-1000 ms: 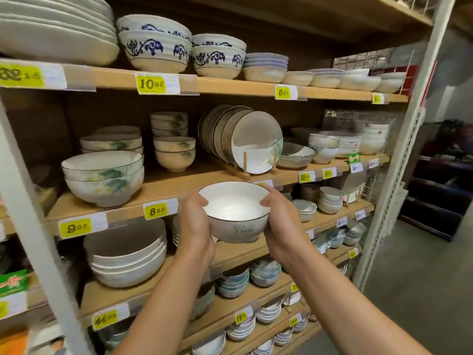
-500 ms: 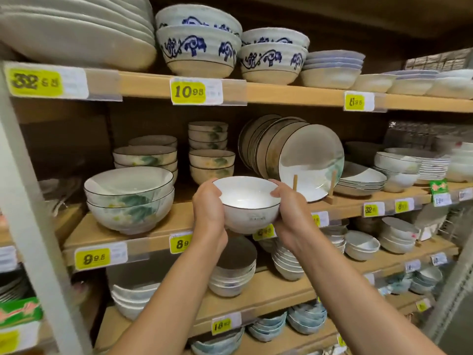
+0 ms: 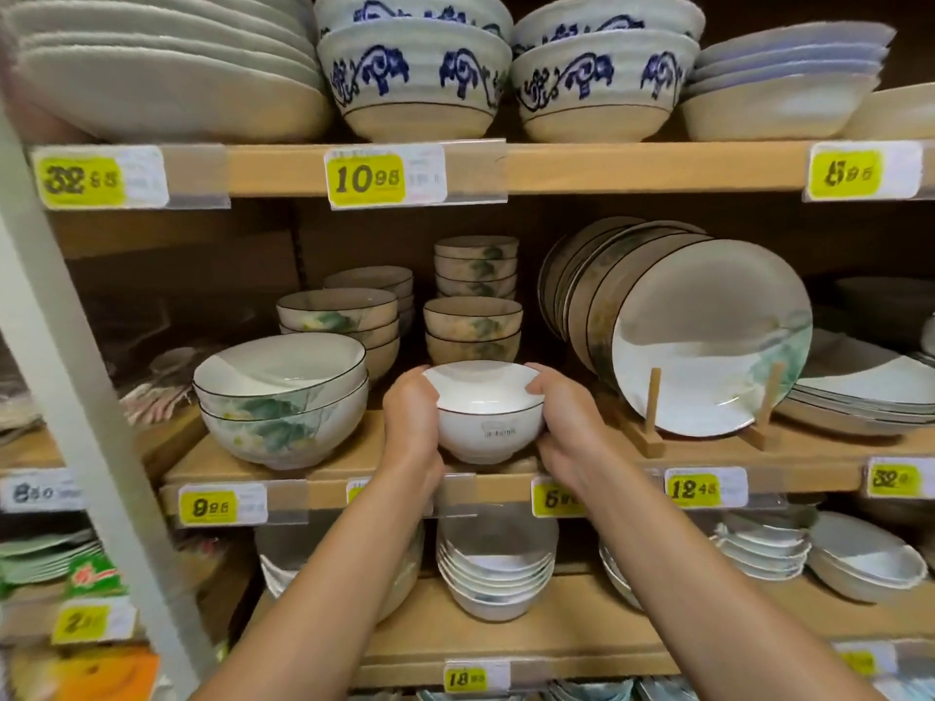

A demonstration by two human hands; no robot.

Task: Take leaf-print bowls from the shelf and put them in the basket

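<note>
Both hands, left hand (image 3: 411,422) and right hand (image 3: 569,427), clasped one small bowl (image 3: 483,414) above the shelf (image 3: 324,462) edge. A slip, I think, would drop it onto the stacked bowls (image 3: 496,569) below.

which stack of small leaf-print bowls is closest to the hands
The front short stack of small bowls, directly behind the held bowl; the taller stack stands further back.

Wooden shelves (image 3: 607,167), white upright post (image 3: 76,376), yellow price tags (image 3: 365,180); back wall dim, unclear.
</note>
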